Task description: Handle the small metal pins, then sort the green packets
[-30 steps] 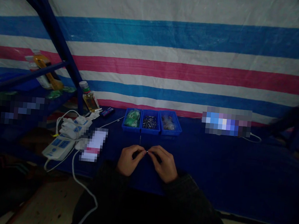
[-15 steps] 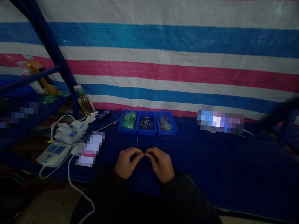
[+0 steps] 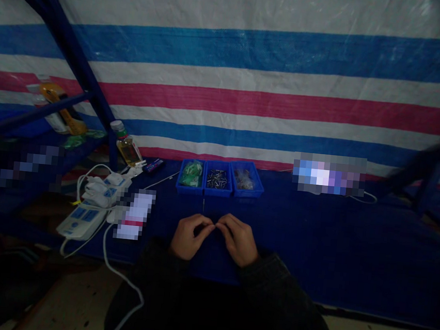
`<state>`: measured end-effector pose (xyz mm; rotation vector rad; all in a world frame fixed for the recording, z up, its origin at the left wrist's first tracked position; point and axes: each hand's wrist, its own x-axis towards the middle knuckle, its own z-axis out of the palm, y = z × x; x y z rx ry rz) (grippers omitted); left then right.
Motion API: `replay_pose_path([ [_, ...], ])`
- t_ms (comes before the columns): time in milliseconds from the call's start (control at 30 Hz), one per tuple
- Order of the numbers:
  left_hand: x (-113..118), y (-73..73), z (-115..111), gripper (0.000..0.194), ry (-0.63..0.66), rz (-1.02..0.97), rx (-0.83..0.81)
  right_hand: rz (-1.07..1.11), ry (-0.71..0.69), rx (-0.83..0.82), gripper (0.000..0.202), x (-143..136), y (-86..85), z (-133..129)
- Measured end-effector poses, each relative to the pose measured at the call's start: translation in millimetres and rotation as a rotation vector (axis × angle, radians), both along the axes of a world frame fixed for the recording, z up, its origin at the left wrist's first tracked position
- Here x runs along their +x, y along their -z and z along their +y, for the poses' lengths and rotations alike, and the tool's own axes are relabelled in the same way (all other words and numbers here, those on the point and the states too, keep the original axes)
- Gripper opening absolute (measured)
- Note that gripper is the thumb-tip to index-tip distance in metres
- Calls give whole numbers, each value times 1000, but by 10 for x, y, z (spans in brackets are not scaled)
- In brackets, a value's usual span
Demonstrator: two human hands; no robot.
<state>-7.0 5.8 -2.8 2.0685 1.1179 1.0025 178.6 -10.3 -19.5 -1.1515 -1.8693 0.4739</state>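
Observation:
My left hand and my right hand meet fingertip to fingertip above the blue tabletop. Both are closed in a pinch. Whatever lies between the fingertips is too small and too hidden to name. Just beyond my left hand, a thin metallic piece lies on the table. Three small blue bins stand in a row behind it: the left bin has green plastic material, the middle bin small shiny metal pieces, and the right bin clear plastic-looking pieces.
To the left lie a white power strip with plugs and cables, and a blurred-out phone. A bottle leans by the blue frame post. Far right, a lit, blurred device stands against the striped sheet.
My fingertips have come closer together, and the small glint seen between them is now hidden. The whole view has shifted slightly; the bins and the thin piece stay put.

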Motion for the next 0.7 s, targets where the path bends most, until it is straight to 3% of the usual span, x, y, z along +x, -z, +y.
replay_pose_path([
  [133, -1, -2, -2, 19, -16, -24, 2, 56, -11, 21, 12, 2, 16, -17],
  [700, -3, -20, -9, 17, -16, -4, 10, 30, -14, 15, 18, 4, 38, -7],
])
